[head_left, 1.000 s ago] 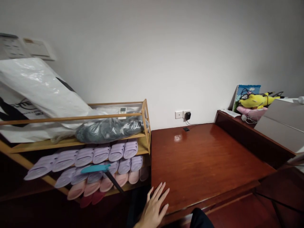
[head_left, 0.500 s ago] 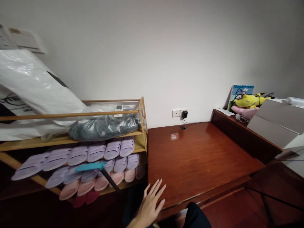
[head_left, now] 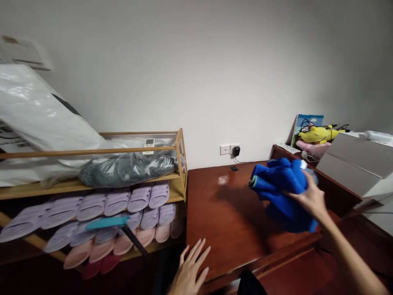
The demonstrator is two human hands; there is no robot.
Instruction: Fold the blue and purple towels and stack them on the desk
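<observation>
My right hand (head_left: 310, 196) grips a bunched blue cloth item (head_left: 282, 184), which might be a garment; its exact kind I cannot make out. The bundle hangs over the right part of the reddish-brown wooden desk (head_left: 227, 229) and casts a shadow on the top. A small grey and white patch shows at its upper right, partly behind the fingers. At the desk's near left corner rests my left hand (head_left: 192, 266), fingers spread and nothing in it.
Left of the desk stands a wooden rack (head_left: 181, 164) with rows of purple and pink slippers (head_left: 116, 200) and plastic-wrapped bundles (head_left: 129, 168). A plugged-in black adapter (head_left: 236, 151) sits on the wall. To the right are a yellow plush toy (head_left: 319, 134) and grey boxes (head_left: 353, 159).
My right hand has come into view from the right, carrying the blue cloth bundle over the desk. The left hand stays at the desk corner; the view has shifted slightly.
</observation>
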